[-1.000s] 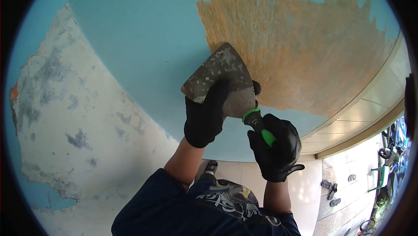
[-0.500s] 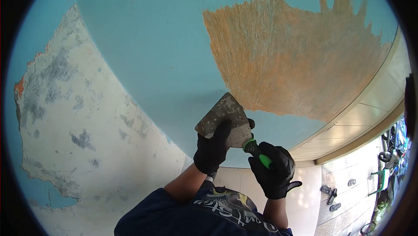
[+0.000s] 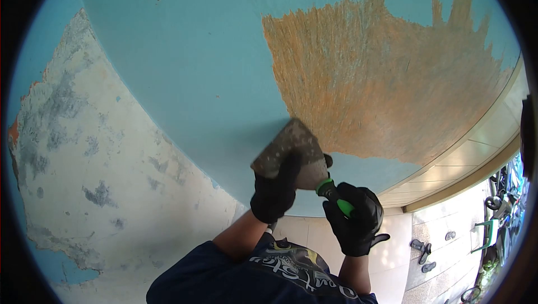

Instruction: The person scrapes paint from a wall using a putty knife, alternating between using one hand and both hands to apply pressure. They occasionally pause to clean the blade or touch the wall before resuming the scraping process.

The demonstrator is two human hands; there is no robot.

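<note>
A wide scraper [image 3: 288,150] with a speckled, dirty metal blade and a black and green handle is held in front of the wall. My left hand [image 3: 274,192], in a black glove, grips the blade, thumb across its face. Wrapped round the handle is my right hand [image 3: 356,220], also gloved in black. The blade's upper corner overlaps the lower left edge of a scraped orange-brown patch [image 3: 358,80] on the blue wall [image 3: 179,52]; contact with the wall cannot be made out.
At the left, another wall section shows a whitish, grey-stained bare area [image 3: 95,152]. A tiled ledge [image 3: 454,164] curves along the right. Beyond it are sandals [image 3: 423,252], a green chair [image 3: 488,234] and parked motorbikes [image 3: 504,206] on the paving.
The view has shifted slightly, so the orange-brown patch sits a little further right and lower. Both hands keep their hold on the scraper, which has moved slightly right.
</note>
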